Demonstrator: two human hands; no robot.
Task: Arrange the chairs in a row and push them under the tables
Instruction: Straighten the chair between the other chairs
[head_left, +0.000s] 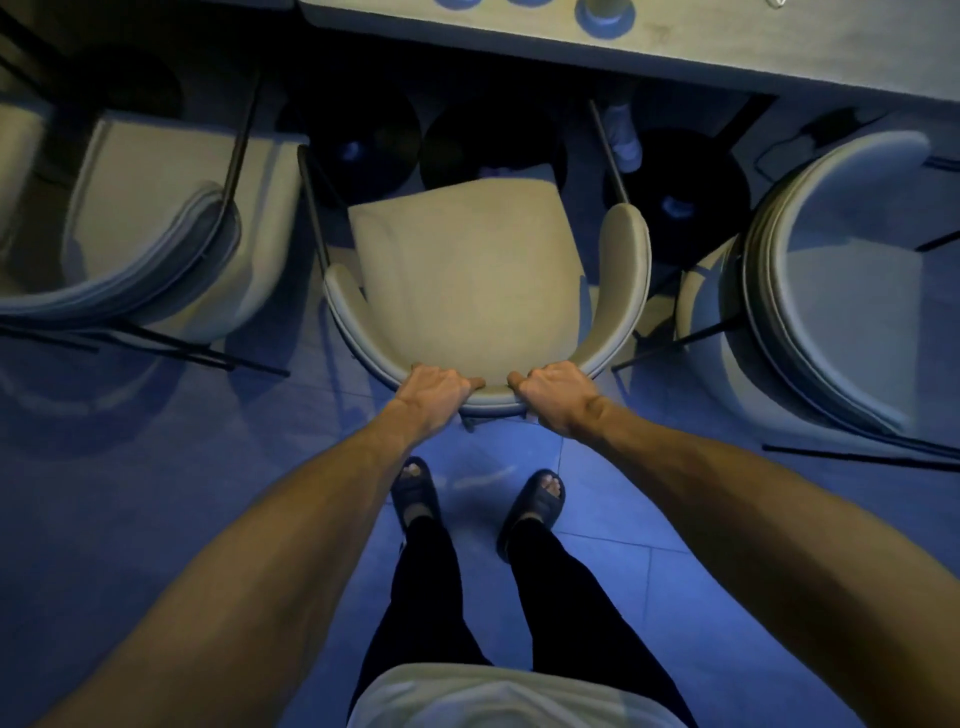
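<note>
A beige upholstered chair (467, 260) with a curved backrest and thin dark legs stands straight below me, its seat facing the table (701, 57). My left hand (434, 387) and my right hand (553, 389) both grip the top of its backrest, close together at the middle. The seat's front edge lies just short of the table's near edge. A matching chair (156, 223) stands to the left and another (841, 270) to the right, each turned slightly towards the middle one.
Dark round table bases (488, 140) sit on the floor under the table. Blue-rimmed dishes (605, 15) rest on the tabletop. A white shoe (623, 137) shows under the table. My sandalled feet stand on the tiled floor (260, 467) behind the chair.
</note>
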